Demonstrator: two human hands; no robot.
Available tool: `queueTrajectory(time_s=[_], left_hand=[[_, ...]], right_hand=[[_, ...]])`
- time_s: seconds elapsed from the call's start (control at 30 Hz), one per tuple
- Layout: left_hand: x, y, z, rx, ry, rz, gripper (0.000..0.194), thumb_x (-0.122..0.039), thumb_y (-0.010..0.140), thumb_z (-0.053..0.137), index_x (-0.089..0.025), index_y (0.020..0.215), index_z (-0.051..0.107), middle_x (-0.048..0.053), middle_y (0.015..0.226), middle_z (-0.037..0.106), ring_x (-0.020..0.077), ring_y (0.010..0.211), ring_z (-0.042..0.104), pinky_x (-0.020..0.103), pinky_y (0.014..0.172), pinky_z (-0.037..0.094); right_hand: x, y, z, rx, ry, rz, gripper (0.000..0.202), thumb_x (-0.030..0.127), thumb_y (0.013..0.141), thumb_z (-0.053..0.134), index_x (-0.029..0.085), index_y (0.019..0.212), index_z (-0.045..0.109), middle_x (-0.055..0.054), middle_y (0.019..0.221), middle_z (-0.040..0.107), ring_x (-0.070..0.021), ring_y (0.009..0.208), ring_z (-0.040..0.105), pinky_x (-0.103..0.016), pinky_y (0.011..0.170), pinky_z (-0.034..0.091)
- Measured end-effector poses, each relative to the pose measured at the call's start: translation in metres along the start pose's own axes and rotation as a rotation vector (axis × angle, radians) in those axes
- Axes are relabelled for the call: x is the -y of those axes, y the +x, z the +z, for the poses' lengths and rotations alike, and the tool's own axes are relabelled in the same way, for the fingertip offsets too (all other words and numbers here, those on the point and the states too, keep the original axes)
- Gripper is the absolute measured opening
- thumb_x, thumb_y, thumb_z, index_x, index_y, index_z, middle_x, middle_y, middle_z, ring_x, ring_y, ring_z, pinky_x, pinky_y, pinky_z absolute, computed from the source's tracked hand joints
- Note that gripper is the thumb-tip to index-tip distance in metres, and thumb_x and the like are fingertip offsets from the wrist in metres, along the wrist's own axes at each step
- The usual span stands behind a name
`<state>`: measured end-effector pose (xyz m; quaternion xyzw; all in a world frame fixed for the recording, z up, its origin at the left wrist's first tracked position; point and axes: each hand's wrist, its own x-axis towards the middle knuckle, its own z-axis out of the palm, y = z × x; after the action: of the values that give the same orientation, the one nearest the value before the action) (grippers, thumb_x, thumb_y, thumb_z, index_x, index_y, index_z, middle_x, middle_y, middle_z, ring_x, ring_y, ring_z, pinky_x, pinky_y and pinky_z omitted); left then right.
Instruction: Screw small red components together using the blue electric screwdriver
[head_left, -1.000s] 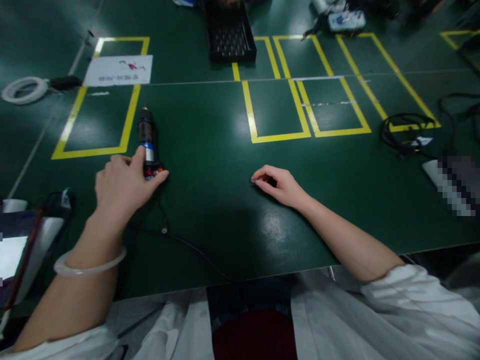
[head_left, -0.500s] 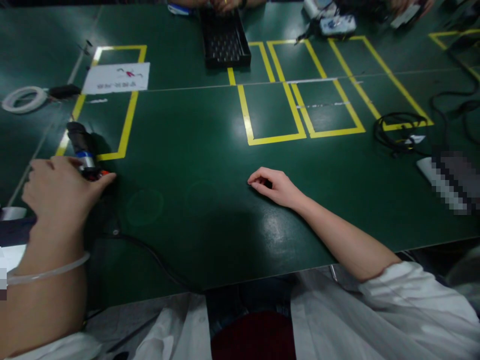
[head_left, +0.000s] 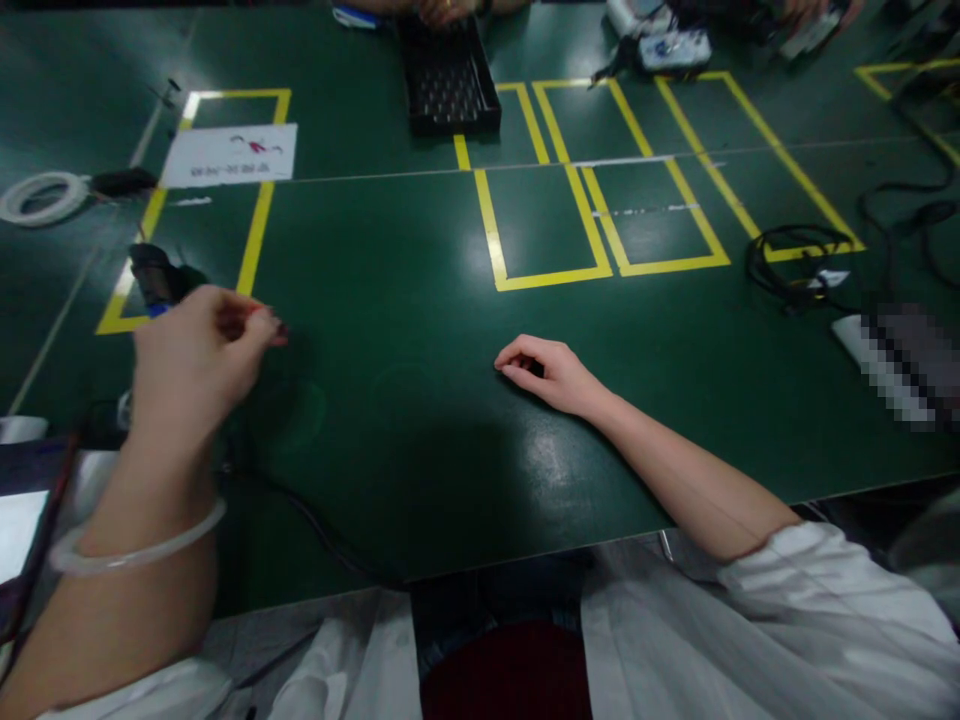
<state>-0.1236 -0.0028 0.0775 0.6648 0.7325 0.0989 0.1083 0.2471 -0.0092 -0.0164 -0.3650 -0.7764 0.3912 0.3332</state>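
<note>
My left hand is raised over the left part of the green table, its thumb and fingers pinched on a small red and dark piece. The fingers hide most of that piece, so its kind does not show. Just behind this hand is a black cylindrical object with a blue band, partly covered by the hand. My right hand rests on the table near the middle, fingers curled in towards the thumb, with nothing visible in it.
Yellow tape outlines mark the green table. A white printed sheet and a white ring-shaped roll are at the left. A black tray stands at the back, near another person's hands. A coiled black cable lies right.
My left hand has moved right, away from the black cylindrical object, with the small red and dark piece between its fingers. My right hand has stayed in place.
</note>
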Motion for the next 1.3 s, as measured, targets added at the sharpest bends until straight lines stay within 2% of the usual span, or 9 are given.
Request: queueTrajectory(time_s=[0.07, 0.2, 0.33, 0.5, 0.63, 0.73, 0.97, 1.17, 1.3], left_hand=[[-0.034, -0.002, 0.015, 0.059, -0.247, 0.119, 0.037, -0.038, 0.100, 0.049, -0.010, 0.122, 0.060, 0.010, 0.101, 0.069, 0.0203, 0.091, 0.065, 0.032, 0.085, 0.050], [-0.093, -0.007, 0.051, 0.344, -0.556, 0.435, 0.037, -0.041, 0.101, 0.050, -0.014, 0.118, 0.068, 0.007, 0.094, 0.070, 0.0188, 0.085, 0.065, 0.030, 0.081, 0.050], [-0.122, -0.012, 0.083, 0.526, -0.726, 0.562, 0.046, -0.041, 0.101, 0.054, -0.015, 0.138, 0.058, 0.004, 0.090, 0.067, 0.0168, 0.081, 0.063, 0.026, 0.074, 0.048], [-0.125, -0.013, 0.105, 0.593, -0.929, 0.522, 0.055, -0.041, 0.100, 0.057, -0.013, 0.146, 0.047, 0.002, 0.086, 0.065, 0.0164, 0.079, 0.063, 0.028, 0.076, 0.050], [-0.120, -0.011, 0.112, 0.594, -1.073, 0.423, 0.038, -0.045, 0.102, 0.054, -0.011, 0.117, 0.060, 0.006, 0.089, 0.067, 0.0174, 0.082, 0.065, 0.031, 0.079, 0.053], [-0.118, -0.011, 0.113, 0.610, -1.088, 0.378, 0.037, -0.049, 0.099, 0.058, -0.012, 0.100, 0.062, 0.008, 0.089, 0.068, 0.0177, 0.081, 0.065, 0.031, 0.079, 0.053], [-0.121, -0.015, 0.113, 0.630, -1.078, 0.321, 0.038, -0.046, 0.087, 0.074, -0.013, 0.101, 0.064, 0.008, 0.093, 0.070, 0.0181, 0.084, 0.066, 0.033, 0.083, 0.053], [-0.120, -0.017, 0.117, 0.586, -1.078, 0.327, 0.034, -0.041, 0.087, 0.075, -0.014, 0.101, 0.062, 0.006, 0.092, 0.069, 0.0167, 0.083, 0.066, 0.030, 0.079, 0.052], [-0.120, -0.018, 0.118, 0.557, -1.069, 0.358, 0.032, -0.038, 0.086, 0.076, -0.014, 0.101, 0.061, 0.005, 0.091, 0.067, 0.0149, 0.081, 0.063, 0.027, 0.074, 0.051]], right_hand=[[0.000, 0.000, -0.001, -0.003, 0.010, 0.013, 0.010, 0.024, 0.095, 0.061, 0.019, 0.097, 0.069, -0.003, 0.091, 0.071, -0.0147, 0.079, 0.065, -0.027, 0.074, 0.051], [-0.001, -0.001, -0.001, -0.010, 0.132, 0.067, 0.015, 0.030, 0.096, 0.063, 0.018, 0.104, 0.068, -0.004, 0.091, 0.073, -0.0150, 0.080, 0.066, -0.029, 0.075, 0.051], [-0.002, -0.001, 0.002, 0.026, 0.389, 0.118, 0.033, 0.042, 0.089, 0.075, 0.018, 0.109, 0.064, -0.003, 0.092, 0.074, -0.0142, 0.078, 0.067, -0.028, 0.073, 0.053], [-0.001, 0.001, 0.007, 0.027, 0.544, 0.138, 0.039, 0.048, 0.085, 0.081, 0.019, 0.100, 0.061, -0.003, 0.090, 0.074, -0.0137, 0.080, 0.069, -0.027, 0.074, 0.054], [-0.001, 0.001, 0.007, -0.042, 0.549, 0.140, 0.038, 0.046, 0.083, 0.083, 0.018, 0.100, 0.062, -0.001, 0.087, 0.072, -0.0110, 0.074, 0.065, -0.024, 0.068, 0.051], [-0.003, 0.001, 0.006, -0.065, 0.510, 0.143, 0.038, 0.046, 0.083, 0.083, 0.019, 0.100, 0.063, 0.000, 0.085, 0.070, -0.0108, 0.072, 0.063, -0.024, 0.066, 0.049], [-0.004, -0.001, 0.008, -0.050, 0.452, 0.128, 0.037, 0.047, 0.085, 0.080, 0.019, 0.101, 0.062, -0.001, 0.086, 0.070, -0.0116, 0.073, 0.064, -0.025, 0.066, 0.049], [-0.001, 0.000, 0.008, -0.044, 0.510, 0.179, 0.041, 0.052, 0.087, 0.077, 0.020, 0.105, 0.060, 0.000, 0.082, 0.069, -0.0120, 0.072, 0.065, -0.025, 0.068, 0.052], [0.001, 0.000, 0.007, -0.047, 0.485, 0.192, 0.037, 0.054, 0.090, 0.073, 0.019, 0.097, 0.063, 0.000, 0.082, 0.067, -0.0120, 0.072, 0.065, -0.026, 0.068, 0.053]])
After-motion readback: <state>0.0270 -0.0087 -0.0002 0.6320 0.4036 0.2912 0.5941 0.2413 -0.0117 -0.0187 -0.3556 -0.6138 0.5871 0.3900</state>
